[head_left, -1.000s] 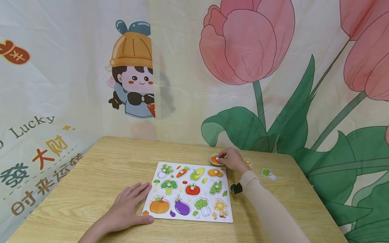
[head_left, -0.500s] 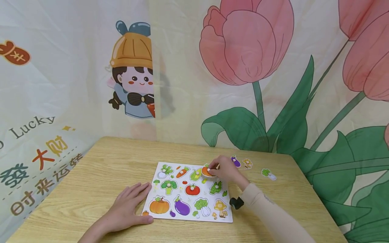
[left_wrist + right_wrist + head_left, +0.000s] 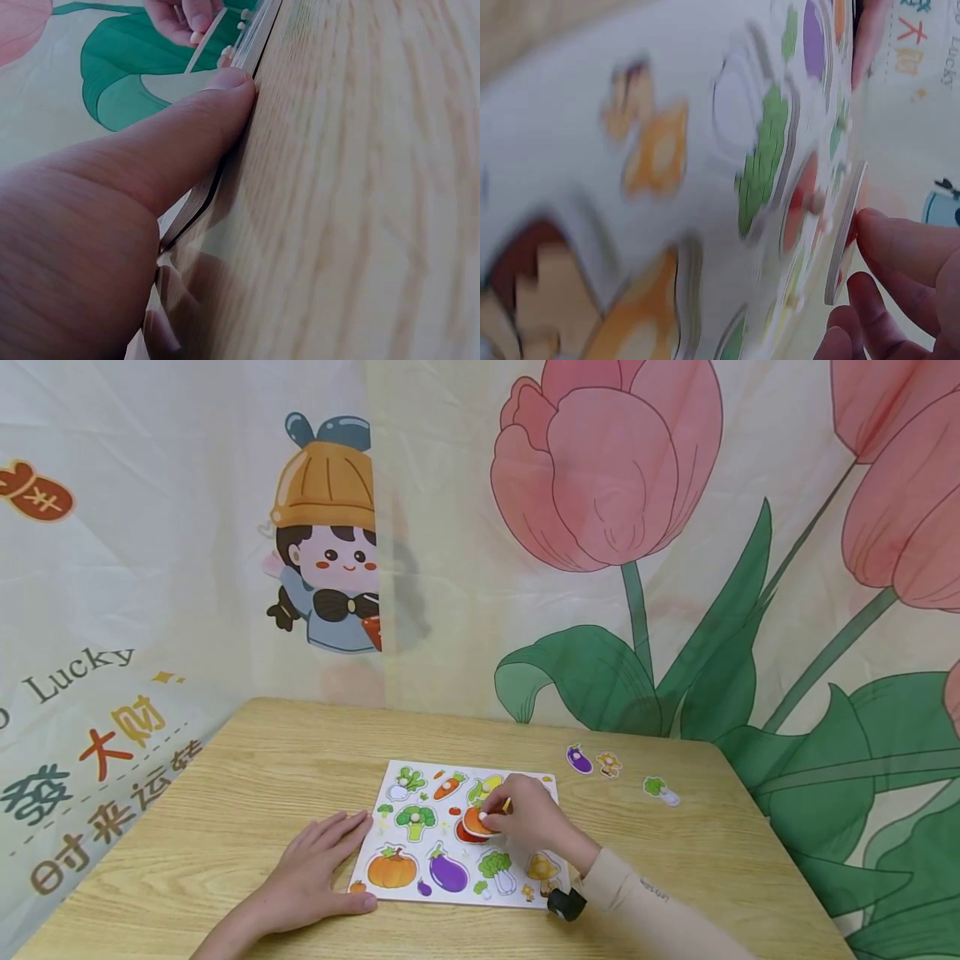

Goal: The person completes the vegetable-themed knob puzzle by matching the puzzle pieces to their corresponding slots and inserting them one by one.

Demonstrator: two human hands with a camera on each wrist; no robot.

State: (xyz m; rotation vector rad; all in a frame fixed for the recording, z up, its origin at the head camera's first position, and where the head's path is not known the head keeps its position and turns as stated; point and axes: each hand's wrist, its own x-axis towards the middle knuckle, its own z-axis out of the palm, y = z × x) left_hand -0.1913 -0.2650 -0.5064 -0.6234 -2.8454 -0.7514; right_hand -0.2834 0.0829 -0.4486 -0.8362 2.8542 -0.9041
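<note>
A white wooden vegetable puzzle board (image 3: 445, 832) lies on the table. My right hand (image 3: 536, 814) pinches the knob of an orange pumpkin puzzle piece (image 3: 474, 821) above the board, overlapping the red tomato piece in the head view. In the right wrist view the held piece (image 3: 845, 240) stands tilted, with a gap between it and the board. My left hand (image 3: 315, 868) lies with fingers spread at the board's left edge, thumb at the near left corner. The printed pumpkin slot (image 3: 392, 867) and eggplant slot (image 3: 447, 870) have no knobs.
On the table's back right lie an eggplant piece (image 3: 578, 759), a mushroom piece (image 3: 608, 765) and a bok choy piece (image 3: 662, 791). Knobbed broccoli (image 3: 415, 820) and carrot (image 3: 448, 787) pieces sit in the board. A printed curtain (image 3: 442, 677) hangs behind the table (image 3: 315, 752).
My right hand has carried the pumpkin piece from beyond the board's far edge, leftward and nearer, to over the tomato. The left hand stays in place.
</note>
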